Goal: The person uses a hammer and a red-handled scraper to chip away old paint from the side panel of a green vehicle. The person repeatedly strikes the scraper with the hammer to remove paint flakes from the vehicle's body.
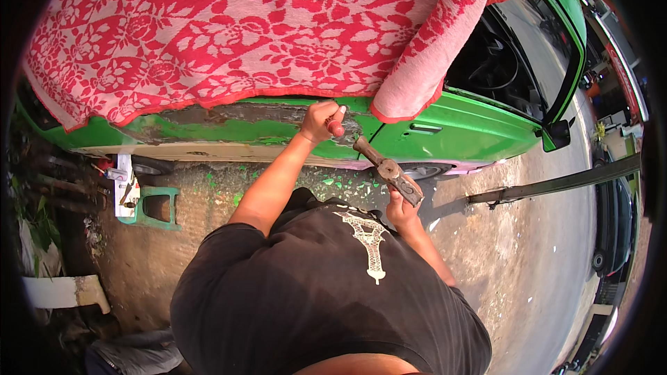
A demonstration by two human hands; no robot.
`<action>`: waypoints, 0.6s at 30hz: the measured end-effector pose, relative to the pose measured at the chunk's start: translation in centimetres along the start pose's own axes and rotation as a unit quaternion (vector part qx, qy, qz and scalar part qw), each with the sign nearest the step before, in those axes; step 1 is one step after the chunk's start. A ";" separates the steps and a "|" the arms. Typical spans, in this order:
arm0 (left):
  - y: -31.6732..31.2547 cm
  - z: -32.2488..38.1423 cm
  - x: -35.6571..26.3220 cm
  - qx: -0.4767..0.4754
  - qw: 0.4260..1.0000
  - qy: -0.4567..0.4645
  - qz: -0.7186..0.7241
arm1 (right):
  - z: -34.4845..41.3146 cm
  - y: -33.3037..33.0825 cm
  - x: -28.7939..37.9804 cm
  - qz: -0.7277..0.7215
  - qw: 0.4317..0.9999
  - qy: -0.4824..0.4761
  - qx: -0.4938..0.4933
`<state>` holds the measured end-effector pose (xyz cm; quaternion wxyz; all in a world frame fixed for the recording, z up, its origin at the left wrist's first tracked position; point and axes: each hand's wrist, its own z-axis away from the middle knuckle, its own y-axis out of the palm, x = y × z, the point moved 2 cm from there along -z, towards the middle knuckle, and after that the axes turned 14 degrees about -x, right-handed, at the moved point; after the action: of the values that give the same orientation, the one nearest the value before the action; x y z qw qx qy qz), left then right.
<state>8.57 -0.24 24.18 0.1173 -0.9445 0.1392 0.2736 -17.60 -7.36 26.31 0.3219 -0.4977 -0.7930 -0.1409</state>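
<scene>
My left hand (pixel 317 121) is closed around a red-handled tool (pixel 336 128) at the side of a green car (pixel 469 125). Its handle end points towards me, and my fist and the angle hide its working end. Around that fist the body panel (pixel 250 117) is stripped in patches to grey-brown, with broken paint edges. My right hand (pixel 404 212) grips a hammer by its handle, low and to the right. The worn metal hammer head (pixel 389 169) is raised just right of the red handle, apart from it. Below the panel, green paint flakes (pixel 328 182) litter the ground.
A red and pink floral blanket (pixel 292 36) drapes over the car's roof and windows. On the left, a turquoise plastic stool (pixel 172 208) bears a white board (pixel 124 182) with small items. A slanting pole (pixel 557 182) stands right, with a dark parked car (pixel 615 224) beyond.
</scene>
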 end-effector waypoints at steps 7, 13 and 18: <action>0.1 0.1 -0.2 0.002 1.000 -0.006 -0.011 | 0.0 0.3 -0.1 0.167 0.980 0.028 0.106; 0.3 0.1 -0.3 0.003 1.000 -0.016 -0.007 | -1.0 0.0 1.5 -0.003 0.996 -0.082 -0.025; 0.5 0.2 -0.4 -0.008 0.998 -0.059 0.022 | 1.8 -0.8 -1.7 0.211 0.971 0.073 0.090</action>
<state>8.03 -0.59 24.16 0.1114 -0.9244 0.1510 0.3321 -18.43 -7.92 23.93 0.4449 -0.6108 -0.6541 -0.0334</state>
